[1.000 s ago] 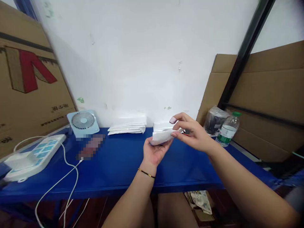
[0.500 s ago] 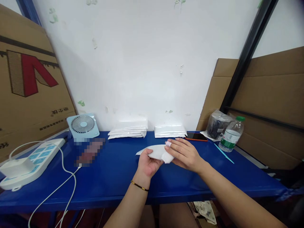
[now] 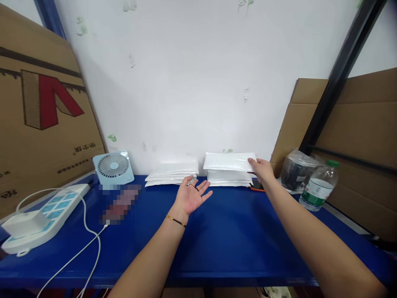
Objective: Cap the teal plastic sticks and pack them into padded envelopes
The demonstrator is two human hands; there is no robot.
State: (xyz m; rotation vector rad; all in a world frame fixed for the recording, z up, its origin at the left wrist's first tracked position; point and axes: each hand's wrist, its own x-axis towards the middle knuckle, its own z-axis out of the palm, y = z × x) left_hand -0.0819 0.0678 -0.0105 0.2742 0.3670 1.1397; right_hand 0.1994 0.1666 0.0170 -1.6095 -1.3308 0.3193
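Observation:
Pinched at its right end by my right hand (image 3: 261, 170), a flat white packet (image 3: 228, 161) is held just above the right stack of white packets (image 3: 230, 178) near the wall. My left hand (image 3: 189, 196) is open, palm up with fingers spread, and holds nothing. It hovers in front of the gap between the two stacks. The left stack of white packets (image 3: 170, 171) lies just behind it against the wall. Partly hidden under my right wrist is a phone with an orange edge (image 3: 257, 186).
A blue fan (image 3: 113, 169), a white power strip (image 3: 46, 219) with a plugged-in charger and cables, and a blurred-out object (image 3: 120, 205) occupy the left side of the blue table (image 3: 235, 240). At right stand a water bottle (image 3: 319, 186) and a plastic-wrapped dark item (image 3: 293, 171).
Both hands have come apart. The white item they held together is no longer between them. My right hand has reached to the right stack with a packet; my left hand has opened.

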